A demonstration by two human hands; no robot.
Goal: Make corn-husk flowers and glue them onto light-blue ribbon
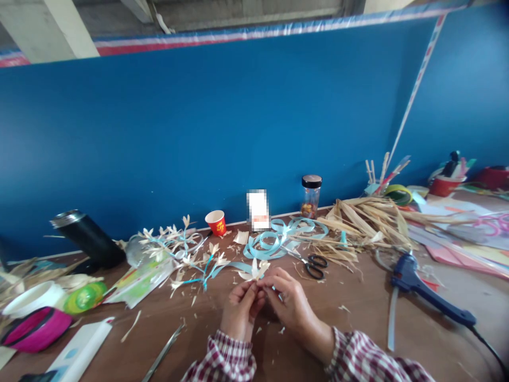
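Between my two hands is a small pale flower [255, 269] with pointed petals, apparently made of dried husk. My left hand [241, 305] pinches its base between thumb and fingers. My right hand [289, 301] is closed at the same spot, its fingertips touching the flower's base; a bit of blue shows by its thumb. Just beyond lie finished-looking flower sprigs [204, 270] with blue stems and a loose coil of light blue ribbon [264, 246]. Black-handled scissors [316, 266] rest to the right of the ribbon.
A blue glue gun [427, 292] lies at right, near a heap of dried husks [358, 223]. Toward the back stand a red paper cup [217, 224] and a lidded jar [310, 196]. Tweezers [163, 353], a black flask [89, 239] and a pink pouch [37, 329] are at left.
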